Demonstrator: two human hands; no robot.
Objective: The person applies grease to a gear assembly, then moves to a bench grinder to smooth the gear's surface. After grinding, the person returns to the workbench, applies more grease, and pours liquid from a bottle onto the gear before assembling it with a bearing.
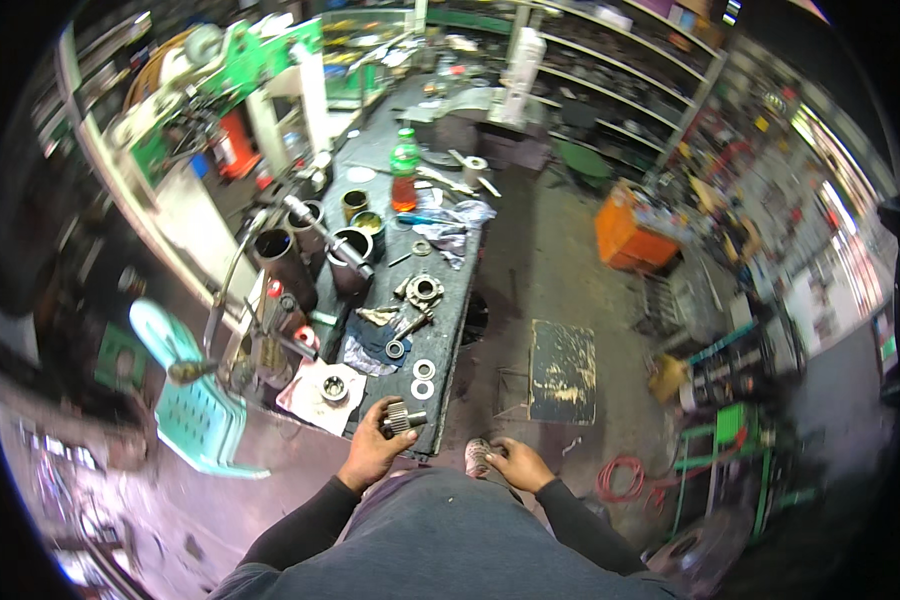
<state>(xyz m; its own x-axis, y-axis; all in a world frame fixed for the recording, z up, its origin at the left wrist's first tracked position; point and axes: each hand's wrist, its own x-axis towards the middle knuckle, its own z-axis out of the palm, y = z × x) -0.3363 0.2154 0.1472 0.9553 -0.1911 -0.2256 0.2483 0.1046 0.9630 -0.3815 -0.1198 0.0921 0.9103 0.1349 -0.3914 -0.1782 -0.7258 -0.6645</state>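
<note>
My left hand (371,446) is closed round a toothed gear shaft (400,418), held over the near end of the workbench (375,422). To the right, beyond the bench edge, is my right hand (522,465), its fingers curled together. A pale, reddish mottled thing (478,458) shows at its fingertips; whether it is a rag in the hand or a shoe below I cannot tell. On the bench just past the gear shaft lie two metal rings (423,388). Left of them, a round metal part (334,389) rests on a pale cloth (300,398).
A flanged hub (424,291) and a dark rag (378,338) lie farther up the bench. Wide metal cylinders (351,262) stand along its left side, near a green bottle (404,170). A turquoise chair (202,420) is at left, a worn low board (562,372) at right.
</note>
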